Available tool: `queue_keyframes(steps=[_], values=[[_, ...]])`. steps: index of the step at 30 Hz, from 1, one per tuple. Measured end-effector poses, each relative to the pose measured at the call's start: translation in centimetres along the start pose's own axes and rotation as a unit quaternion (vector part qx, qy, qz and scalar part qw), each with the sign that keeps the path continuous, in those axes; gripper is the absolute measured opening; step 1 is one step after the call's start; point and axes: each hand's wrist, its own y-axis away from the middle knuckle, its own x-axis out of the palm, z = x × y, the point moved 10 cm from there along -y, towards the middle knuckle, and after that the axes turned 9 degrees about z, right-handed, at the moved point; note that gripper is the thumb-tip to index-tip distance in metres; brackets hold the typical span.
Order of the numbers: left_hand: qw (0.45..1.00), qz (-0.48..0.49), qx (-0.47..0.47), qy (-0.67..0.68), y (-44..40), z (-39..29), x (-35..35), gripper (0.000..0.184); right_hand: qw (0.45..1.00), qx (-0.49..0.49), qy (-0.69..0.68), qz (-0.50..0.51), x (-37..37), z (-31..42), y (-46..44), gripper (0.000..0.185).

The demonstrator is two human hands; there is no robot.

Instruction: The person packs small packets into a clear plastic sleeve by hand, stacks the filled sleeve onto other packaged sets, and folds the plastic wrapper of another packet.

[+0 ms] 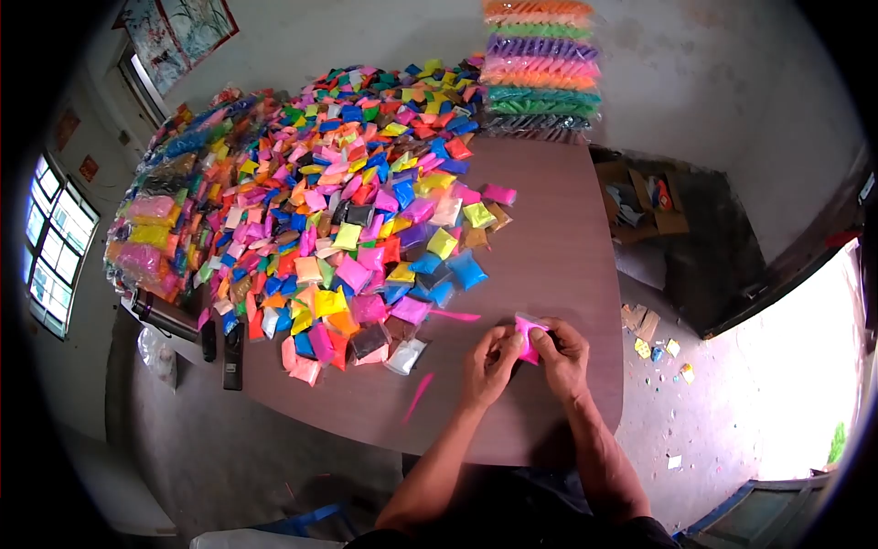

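Between both hands, over the near right part of the table, is a small pink packet (528,337) in clear plastic. My left hand (494,360) grips its left side, fingers curled and thumb along it. On the other side my right hand (560,352) pinches it, thumb pressed on the front. Two thin pink strips lie on the tabletop left of the hands: one strip (455,316) near the packets, another strip (418,397) closer to me. What the packet contains cannot be made out.
A large heap of colourful packets (347,220) covers the left and back of the wooden table (549,238). Layered bags of coloured packets (540,73) are stacked at the back right. An open cardboard box (654,201) sits beyond the right edge. Scraps (672,348) lie on the floor.
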Motion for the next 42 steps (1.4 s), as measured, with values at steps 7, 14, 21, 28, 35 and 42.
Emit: queue_keyframes(steps=[7, 14, 21, 28, 35, 42], values=[[0.999, -0.012, -0.017, -0.046, 0.4, 1.0, -1.0, 0.018, 0.996, 0.046, 0.073, 0.014, 0.2, -0.9, 0.1, 0.018], [1.0, 0.011, -0.009, 0.016, 0.0, -0.9, 0.2, 0.019, 1.0, 0.021, -0.002, 0.021, 0.3, -0.4, -0.1, 0.011], [0.999, -0.011, -0.023, 0.033, 0.2, 1.2, -1.1, 0.018, 0.994, -0.015, 0.079, 0.075, 1.6, 0.6, 0.1, 0.013], [0.999, -0.036, -0.001, 0.012, 0.3, 0.6, -1.3, 0.017, 0.995, 0.023, 0.073, 0.06, 1.6, 0.0, 0.1, 0.015], [0.999, 0.033, -0.011, -0.029, 0.1, -1.0, 0.4, 0.019, 0.998, 0.006, 0.055, 0.025, 0.2, -0.1, 0.1, 0.017], [0.995, -0.012, 0.009, -0.1, 0.3, -0.3, -1.2, 0.019, 0.995, -0.006, 0.076, 0.057, 1.3, 0.2, 0.0, 0.019]])
